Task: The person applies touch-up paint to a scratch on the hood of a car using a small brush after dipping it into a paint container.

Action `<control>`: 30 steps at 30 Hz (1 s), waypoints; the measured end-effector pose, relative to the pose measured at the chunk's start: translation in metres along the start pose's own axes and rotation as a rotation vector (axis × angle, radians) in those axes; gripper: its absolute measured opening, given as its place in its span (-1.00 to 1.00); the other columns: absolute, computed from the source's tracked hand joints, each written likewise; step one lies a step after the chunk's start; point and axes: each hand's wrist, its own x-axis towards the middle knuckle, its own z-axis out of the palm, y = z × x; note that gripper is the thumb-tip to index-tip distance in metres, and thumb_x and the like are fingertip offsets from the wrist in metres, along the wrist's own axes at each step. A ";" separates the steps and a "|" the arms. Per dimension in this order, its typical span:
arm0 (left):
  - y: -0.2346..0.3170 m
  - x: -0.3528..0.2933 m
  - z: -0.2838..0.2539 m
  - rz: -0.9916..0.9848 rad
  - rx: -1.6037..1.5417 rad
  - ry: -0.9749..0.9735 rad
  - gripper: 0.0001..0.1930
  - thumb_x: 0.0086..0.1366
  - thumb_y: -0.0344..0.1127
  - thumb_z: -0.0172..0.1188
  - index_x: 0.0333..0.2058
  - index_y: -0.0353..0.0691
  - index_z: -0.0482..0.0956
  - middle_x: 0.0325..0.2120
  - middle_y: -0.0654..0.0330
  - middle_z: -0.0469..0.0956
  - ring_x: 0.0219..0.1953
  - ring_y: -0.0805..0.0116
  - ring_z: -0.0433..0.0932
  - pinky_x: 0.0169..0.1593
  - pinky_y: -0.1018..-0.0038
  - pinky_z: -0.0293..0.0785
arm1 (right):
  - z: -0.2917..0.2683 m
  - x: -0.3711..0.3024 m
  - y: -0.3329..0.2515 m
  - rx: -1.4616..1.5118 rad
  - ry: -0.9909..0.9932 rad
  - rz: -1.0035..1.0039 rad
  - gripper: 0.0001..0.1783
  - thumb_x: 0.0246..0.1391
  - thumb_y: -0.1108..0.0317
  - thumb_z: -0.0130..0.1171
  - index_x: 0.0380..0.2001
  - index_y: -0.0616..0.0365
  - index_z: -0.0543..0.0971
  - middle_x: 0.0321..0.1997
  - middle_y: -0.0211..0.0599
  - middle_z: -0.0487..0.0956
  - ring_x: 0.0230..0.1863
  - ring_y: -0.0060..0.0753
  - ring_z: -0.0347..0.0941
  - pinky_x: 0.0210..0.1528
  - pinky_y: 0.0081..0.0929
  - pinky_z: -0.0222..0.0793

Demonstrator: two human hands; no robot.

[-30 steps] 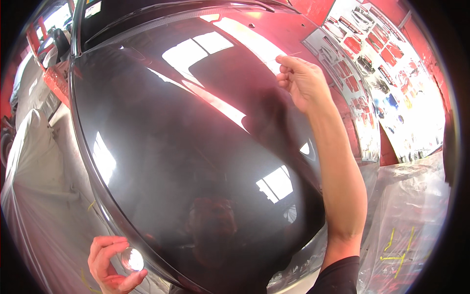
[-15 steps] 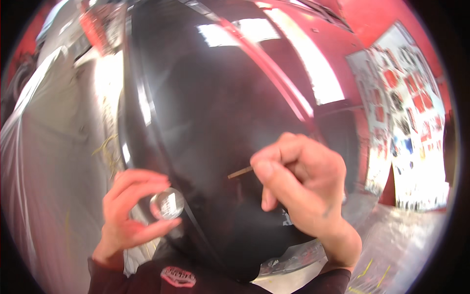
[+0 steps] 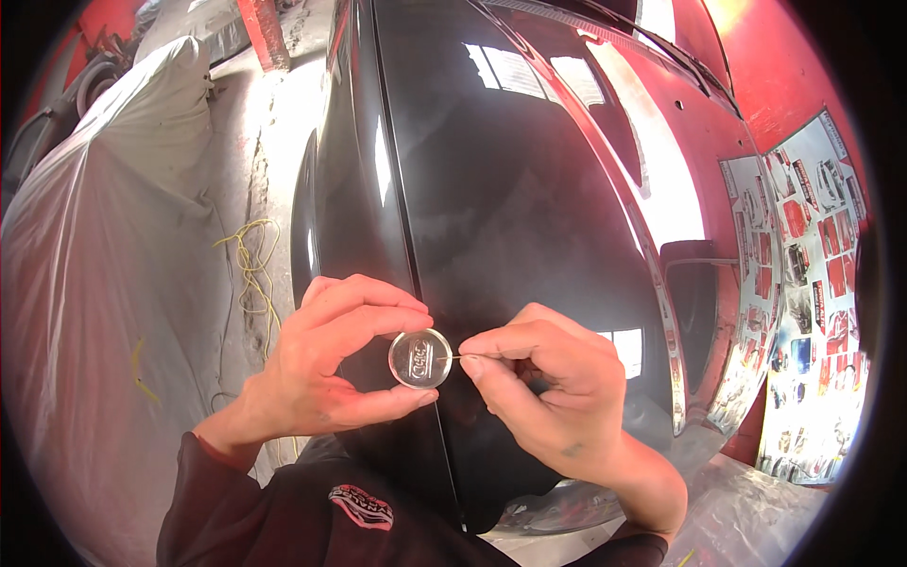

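Glossy black car bonnet (image 3: 529,217) fills the frame; a second ago my right hand (image 3: 543,397) was up on it, now it pinches a thin stick (image 3: 463,356) dipping into the small round clear dish (image 3: 419,359) pinched by my left hand (image 3: 321,364), lower centre — loading up for touch-up, I reckon.

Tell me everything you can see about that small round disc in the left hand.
The disc is small, round and shiny, silvery or clear with a raised emblem on its face. It faces the camera, pinched at its rim between the left hand's thumb and fingers, above the dark glossy car hood. A thin stick held by the right hand touches its right edge.
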 end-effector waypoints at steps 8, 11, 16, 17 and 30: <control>-0.002 -0.003 -0.003 0.027 -0.010 -0.013 -0.46 -0.09 -0.23 0.57 -0.09 -0.17 0.63 -0.13 0.25 0.61 -0.13 0.37 0.56 -0.07 0.44 0.28 | 0.005 0.000 0.000 -0.040 0.010 -0.031 -0.88 0.04 0.67 0.29 -0.33 0.27 0.68 -0.49 -0.33 0.56 -0.59 -0.70 0.46 -0.61 -0.70 0.28; -0.003 -0.005 -0.006 0.031 -0.005 -0.004 -0.45 -0.10 -0.23 0.58 -0.08 -0.18 0.63 -0.12 0.25 0.61 -0.13 0.37 0.56 -0.08 0.44 0.28 | 0.008 0.002 -0.001 -0.035 0.000 -0.038 -0.88 0.04 0.66 0.29 -0.33 0.27 0.68 -0.49 -0.34 0.56 -0.58 -0.70 0.45 -0.60 -0.70 0.29; 0.003 -0.004 -0.008 -0.010 0.011 -0.017 -0.48 -0.11 -0.27 0.57 -0.11 -0.18 0.64 -0.13 0.22 0.61 -0.12 0.30 0.57 -0.05 0.42 0.33 | 0.005 -0.002 -0.003 -0.008 0.038 -0.007 -0.87 0.04 0.65 0.29 -0.31 0.25 0.67 -0.47 -0.33 0.56 -0.56 -0.67 0.44 -0.57 -0.67 0.30; 0.002 0.001 -0.005 -0.019 0.022 -0.023 -0.49 -0.13 -0.29 0.57 -0.13 -0.18 0.65 -0.14 0.20 0.61 -0.12 0.27 0.57 -0.04 0.41 0.37 | 0.002 -0.001 -0.003 0.019 0.027 -0.026 -0.86 0.04 0.65 0.29 -0.30 0.24 0.67 -0.46 -0.34 0.56 -0.55 -0.65 0.44 -0.55 -0.65 0.29; -0.003 -0.005 0.003 -0.055 0.005 0.069 -0.49 -0.22 -0.28 0.49 -0.20 -0.30 0.63 -0.21 0.04 0.57 -0.20 0.20 0.56 -0.11 0.37 0.47 | 0.002 -0.021 -0.002 0.340 0.126 -0.051 -0.92 0.12 0.56 0.18 -0.40 0.27 0.48 -0.46 -0.25 0.46 -0.53 -0.33 0.38 -0.44 -0.38 0.31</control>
